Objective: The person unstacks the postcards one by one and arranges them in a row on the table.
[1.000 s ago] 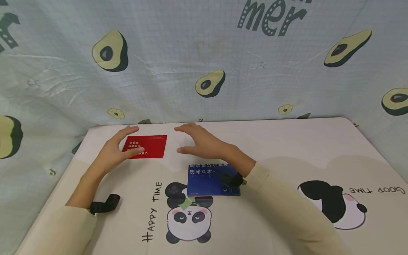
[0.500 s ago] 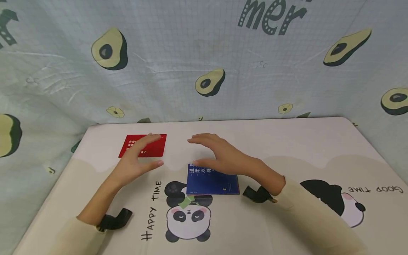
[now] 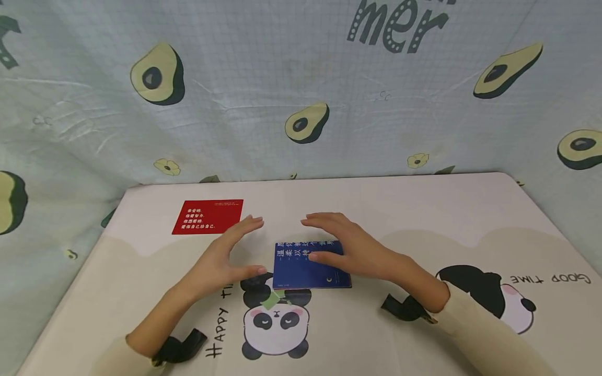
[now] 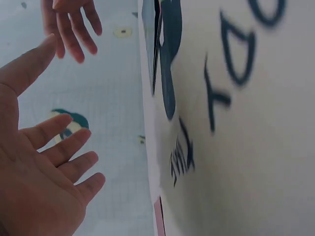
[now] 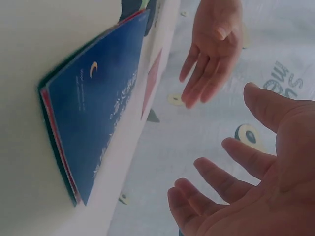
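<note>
My left hand (image 3: 218, 263) hovers over the table with fingers spread and nothing in its grasp. It is left of a blue card with white lettering (image 3: 298, 274). Facing it, my right hand (image 3: 357, 248) is also spread and holds nothing; its thumb and forefinger overlap the blue card's upper right in the head view. From the right wrist, the blue card (image 5: 98, 93) tops a thin stack with red and dark green edges beneath. Farther back on the left lies a red card with white writing (image 3: 207, 216), just beyond the left fingertips.
The pale tabletop (image 3: 400, 209) is printed with pandas and lettering. Behind it hangs a light curtain (image 3: 235, 62) with avocado prints. Each wrist carries a black camera mount, one at the left sleeve (image 3: 181, 349) and one at the right sleeve (image 3: 404, 308).
The left hand has moved right and nearer, off the red card, which now shows almost fully. The right hand has drawn back to the right and nearer. Both cards stay in place.
</note>
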{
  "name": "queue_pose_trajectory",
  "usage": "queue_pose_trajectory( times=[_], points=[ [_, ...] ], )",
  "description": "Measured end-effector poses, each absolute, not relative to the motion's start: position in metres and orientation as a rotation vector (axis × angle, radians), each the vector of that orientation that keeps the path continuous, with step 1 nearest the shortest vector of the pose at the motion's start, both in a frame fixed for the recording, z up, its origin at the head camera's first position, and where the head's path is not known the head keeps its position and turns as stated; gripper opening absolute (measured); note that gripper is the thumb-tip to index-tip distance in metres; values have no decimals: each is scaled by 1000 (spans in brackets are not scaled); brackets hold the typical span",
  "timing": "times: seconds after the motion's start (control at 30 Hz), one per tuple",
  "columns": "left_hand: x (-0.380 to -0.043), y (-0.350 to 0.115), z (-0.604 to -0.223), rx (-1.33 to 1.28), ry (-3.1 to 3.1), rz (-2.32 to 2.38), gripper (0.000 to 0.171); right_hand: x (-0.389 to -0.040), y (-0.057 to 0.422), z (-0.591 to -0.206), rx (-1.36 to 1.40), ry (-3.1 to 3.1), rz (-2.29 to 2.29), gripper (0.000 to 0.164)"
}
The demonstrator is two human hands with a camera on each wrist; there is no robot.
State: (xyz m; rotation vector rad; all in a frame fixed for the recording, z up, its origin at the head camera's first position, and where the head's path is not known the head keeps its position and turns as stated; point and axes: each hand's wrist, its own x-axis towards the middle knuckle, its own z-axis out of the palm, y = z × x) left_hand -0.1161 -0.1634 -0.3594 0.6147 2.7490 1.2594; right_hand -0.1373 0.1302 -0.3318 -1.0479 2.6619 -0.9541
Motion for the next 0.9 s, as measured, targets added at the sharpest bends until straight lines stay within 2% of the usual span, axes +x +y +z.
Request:
queue_pose_trajectory(
  times=[0.23,0.53,0.9],
  points=[
    [-107,-149,-364,707,2713,1229,85,-123,144,-337,-1039,2656,-949,63],
    [-105,-139,-369,703,2543,1310,84,-112,158,-354,-1025,2642,-1000,62],
    [-109,-140,-381,705,2581,1221,85,-109,169,-374,-981,2681,-978,69]
  ],
)
